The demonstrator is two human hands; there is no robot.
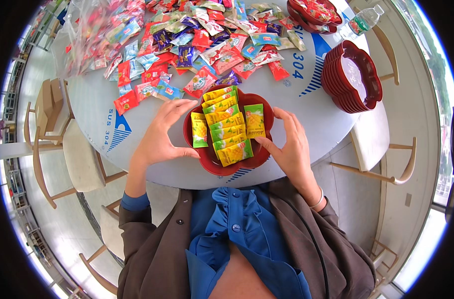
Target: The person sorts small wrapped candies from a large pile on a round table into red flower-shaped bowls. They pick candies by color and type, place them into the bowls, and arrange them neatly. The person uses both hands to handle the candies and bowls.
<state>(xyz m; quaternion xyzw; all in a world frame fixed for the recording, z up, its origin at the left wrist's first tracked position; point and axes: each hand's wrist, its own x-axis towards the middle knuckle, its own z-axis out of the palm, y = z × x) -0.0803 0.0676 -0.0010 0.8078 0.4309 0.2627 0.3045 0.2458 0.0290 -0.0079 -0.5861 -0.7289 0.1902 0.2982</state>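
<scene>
A dark red flower-shaped bowl (212,167) sits near the front edge of the round table. Inside, several yellow-and-green wrapped candies (230,131) overlap in a column. One more yellow packet (199,130) stands at the bowl's left side, and another (254,120) lies at its right. My left hand (158,136) curves around the left rim with fingers spread, holding nothing. My right hand (292,145) is at the right rim, fingers apart. Its thumb tip reaches over the rim to the lower end of the right packet; whether it touches is unclear.
A big pile of mixed wrapped candies (197,48) covers the table's far side, beside a clear plastic bag (88,41) of more. Stacked red bowls (329,80) stand right. Behind them are a candy-filled bowl (296,17) and a plastic bottle (361,22). Chairs (81,160) surround the table.
</scene>
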